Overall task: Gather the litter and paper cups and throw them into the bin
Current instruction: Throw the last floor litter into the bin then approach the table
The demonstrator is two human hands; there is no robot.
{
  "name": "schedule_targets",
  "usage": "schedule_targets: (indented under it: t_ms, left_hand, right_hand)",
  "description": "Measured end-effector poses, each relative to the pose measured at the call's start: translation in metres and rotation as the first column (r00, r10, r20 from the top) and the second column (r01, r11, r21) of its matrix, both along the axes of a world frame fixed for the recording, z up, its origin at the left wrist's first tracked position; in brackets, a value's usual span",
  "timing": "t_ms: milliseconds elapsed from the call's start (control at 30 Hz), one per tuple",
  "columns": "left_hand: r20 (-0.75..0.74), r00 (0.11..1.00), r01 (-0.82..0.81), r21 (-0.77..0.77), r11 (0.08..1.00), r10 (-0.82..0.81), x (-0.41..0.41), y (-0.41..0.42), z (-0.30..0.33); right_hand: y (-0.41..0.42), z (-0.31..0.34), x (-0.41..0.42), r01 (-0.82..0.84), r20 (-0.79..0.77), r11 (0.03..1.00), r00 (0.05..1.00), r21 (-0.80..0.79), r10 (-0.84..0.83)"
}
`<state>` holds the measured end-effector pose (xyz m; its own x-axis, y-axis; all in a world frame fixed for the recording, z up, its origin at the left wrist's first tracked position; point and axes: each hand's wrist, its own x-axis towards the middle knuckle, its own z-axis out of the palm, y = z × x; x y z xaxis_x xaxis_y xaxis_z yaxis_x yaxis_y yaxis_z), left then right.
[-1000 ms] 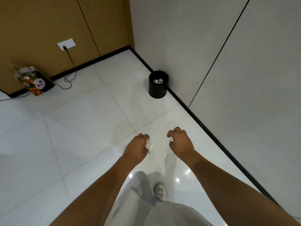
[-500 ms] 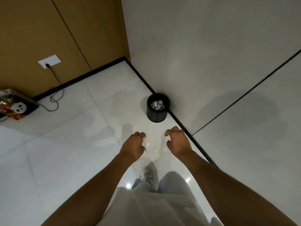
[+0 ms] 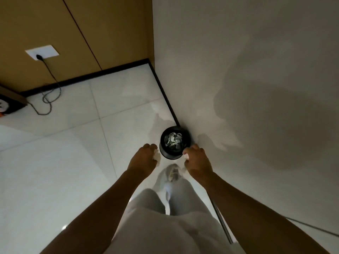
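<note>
The black bin [image 3: 174,143] stands on the tiled floor [image 3: 55,171] against the grey wall [image 3: 247,70], near the room's corner, with crumpled paper already lying inside it. Both hands reach toward it, 1 on each side of its near rim. The left hand [image 3: 144,160] is curled around a wad of white litter [image 3: 156,155] that shows past its fingers; the right hand [image 3: 197,160] is curled too, pinching a small pale scrap [image 3: 185,156] at its fingertips. Neither hand is over the opening yet, as far as this angle shows. To finish the step well, both hands should probably travel forward until they sit squarely above the bin's mouth before the fingers release, since light paper tends to drift; dropping from low over the rim would likely keep pieces from bouncing onto the floor beside the wall.
</note>
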<state>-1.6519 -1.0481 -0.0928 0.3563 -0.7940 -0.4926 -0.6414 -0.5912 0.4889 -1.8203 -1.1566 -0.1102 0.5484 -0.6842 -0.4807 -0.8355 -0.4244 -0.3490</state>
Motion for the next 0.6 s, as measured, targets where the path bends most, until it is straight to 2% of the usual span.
schedule_targets:
  t_ms: [167,267,467,600]
  left_hand:
    - [-0.039,0.992,-0.117,0.059,0.991,0.120,0.025,-0.047,-0.040]
    - [-0.046,0.982,-0.178,0.069,0.982,0.181,0.042,-0.069,-0.083]
    - [-0.061,0.987,-0.143,0.049,0.988,0.146,0.062,-0.103,-0.177]
    - [-0.095,0.982,-0.151,0.111,0.982,0.161,0.054,-0.114,-0.232]
  right_hand:
    - [-0.060,-0.042,0.032,-0.092,-0.003,0.996,0.996,0.003,0.092]
    - [-0.087,-0.089,0.052,-0.134,-0.033,0.990,0.990,0.034,0.135]
    - [-0.126,-0.191,0.081,-0.094,-0.036,0.994,0.995,0.047,0.095]
    - [-0.138,-0.259,0.094,-0.010,-0.065,0.997,0.998,0.081,0.016]
